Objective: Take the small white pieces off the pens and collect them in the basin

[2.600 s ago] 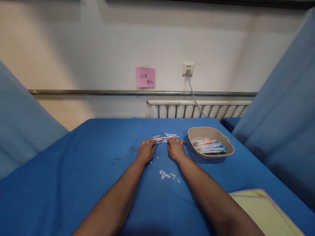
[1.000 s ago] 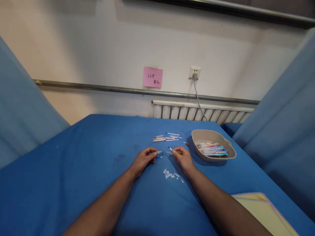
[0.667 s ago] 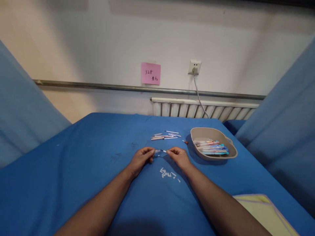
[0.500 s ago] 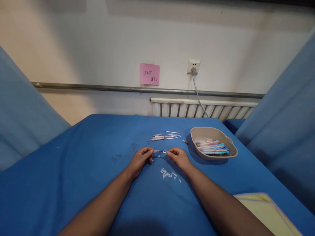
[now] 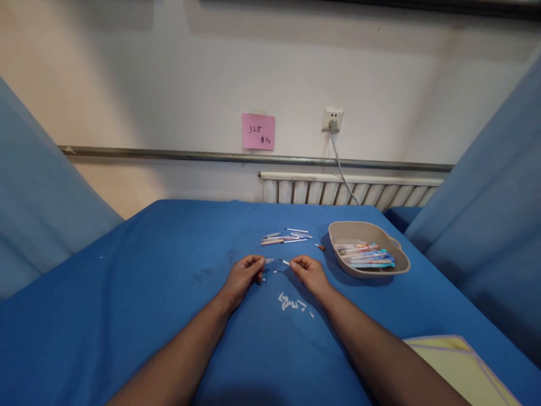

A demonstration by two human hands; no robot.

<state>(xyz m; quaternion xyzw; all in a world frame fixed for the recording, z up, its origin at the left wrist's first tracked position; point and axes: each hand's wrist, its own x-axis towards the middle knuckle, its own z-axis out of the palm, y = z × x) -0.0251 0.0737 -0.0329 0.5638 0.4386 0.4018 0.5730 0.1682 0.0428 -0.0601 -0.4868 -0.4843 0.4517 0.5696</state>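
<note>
My left hand (image 5: 247,272) pinches a small translucent piece (image 5: 269,260) that pokes out to the right of its fingertips. Facing it, my right hand (image 5: 310,273) grips a thin white stick with a dark tip (image 5: 284,262), like a pen refill, pointing left. A small gap separates the two pieces. Below the hands, several small white bits (image 5: 289,302) lie on the blue cloth (image 5: 169,316). Beyond the hands is a loose group of pens and thin refills (image 5: 283,239). A small orange-brown piece (image 5: 321,247) lies right of them.
A beige basket (image 5: 369,274) holding several pens stands at the right. At the lower right lies a yellow cloth (image 5: 452,366). Behind the table are a radiator (image 5: 321,192), a metal rail and a socket with a cable. Blue curtains hang at both sides.
The dark tip of the stick in my right hand has come away from the translucent piece in my left hand, leaving a gap. The view has shifted slightly.
</note>
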